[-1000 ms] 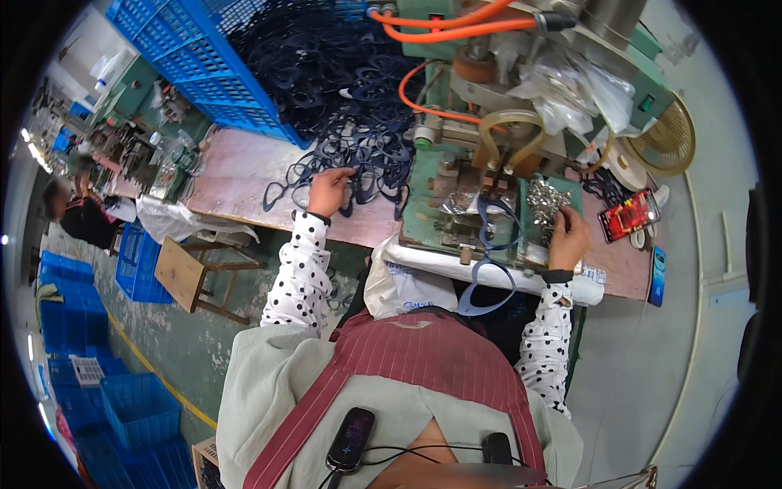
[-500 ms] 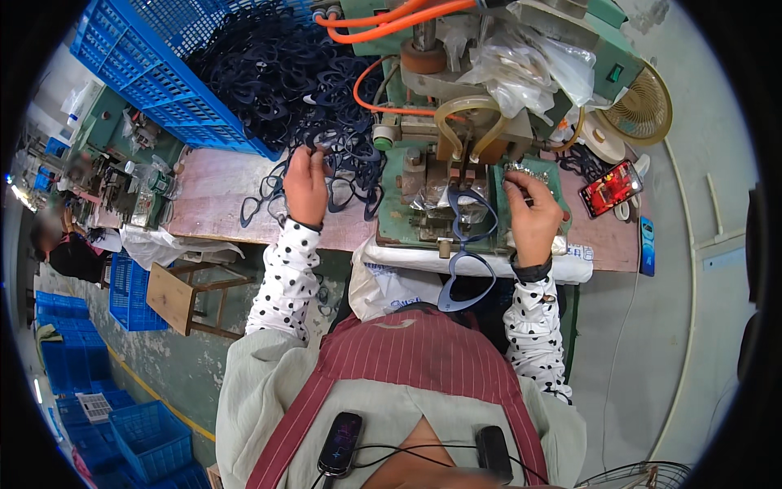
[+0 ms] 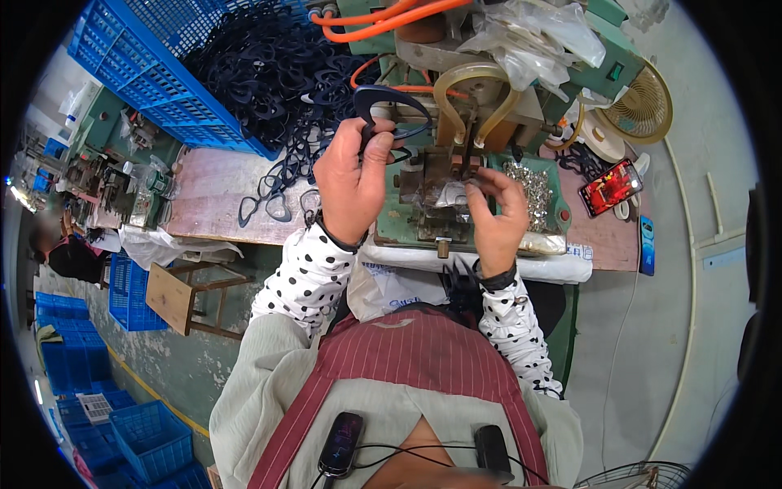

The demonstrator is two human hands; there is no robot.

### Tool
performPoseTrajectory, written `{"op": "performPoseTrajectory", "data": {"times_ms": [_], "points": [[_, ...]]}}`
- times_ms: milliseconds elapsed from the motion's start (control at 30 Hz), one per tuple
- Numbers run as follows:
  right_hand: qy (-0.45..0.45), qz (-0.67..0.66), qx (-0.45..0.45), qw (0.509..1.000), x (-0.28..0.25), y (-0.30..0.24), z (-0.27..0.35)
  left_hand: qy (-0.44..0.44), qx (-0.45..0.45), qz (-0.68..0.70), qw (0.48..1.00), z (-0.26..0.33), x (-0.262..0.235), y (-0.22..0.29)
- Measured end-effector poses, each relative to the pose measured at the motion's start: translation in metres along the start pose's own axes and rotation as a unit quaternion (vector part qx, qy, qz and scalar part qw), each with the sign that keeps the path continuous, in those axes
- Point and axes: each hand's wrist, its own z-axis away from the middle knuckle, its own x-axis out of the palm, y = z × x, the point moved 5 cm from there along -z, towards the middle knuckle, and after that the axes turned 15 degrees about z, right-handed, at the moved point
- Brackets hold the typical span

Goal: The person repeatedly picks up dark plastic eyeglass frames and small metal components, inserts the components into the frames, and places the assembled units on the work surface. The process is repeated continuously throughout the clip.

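Note:
My left hand pinches a dark blue eyeglass frame front, raised just left of the green bench machine. One rim loop stands up above my fingers. My right hand is at the machine's clamping jaws, thumb and fingertips drawn together. Whatever they hold is too small to make out. Small shiny metal parts lie in a green tray just beyond the right hand. Clear plastic film covers part of the machine below the jaws.
A blue crate with a heap of dark frame fronts spilling out stands at the back left. Orange hoses cross above. To the right are a phone and a small fan. A white bag hangs below the bench edge.
The frame front hanging at the jaws is gone from there. My left hand has come right from the heap with a frame front. My right hand has moved left from the metal parts.

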Motion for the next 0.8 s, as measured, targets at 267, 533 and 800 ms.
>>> {"op": "performPoseTrajectory", "data": {"times_ms": [267,533,800], "points": [[-0.031,-0.173,0.105,0.979,0.019,0.003,0.008,-0.036,0.021,-0.034,0.999,0.0,-0.005,-0.004],[-0.005,-0.239,0.133,0.962,0.025,0.012,0.011,-0.035,0.014,-0.055,0.998,0.007,-0.008,-0.01],[-0.014,-0.238,0.149,0.96,0.028,0.016,0.016,-0.019,0.01,-0.039,0.999,0.008,-0.009,-0.021]]}}
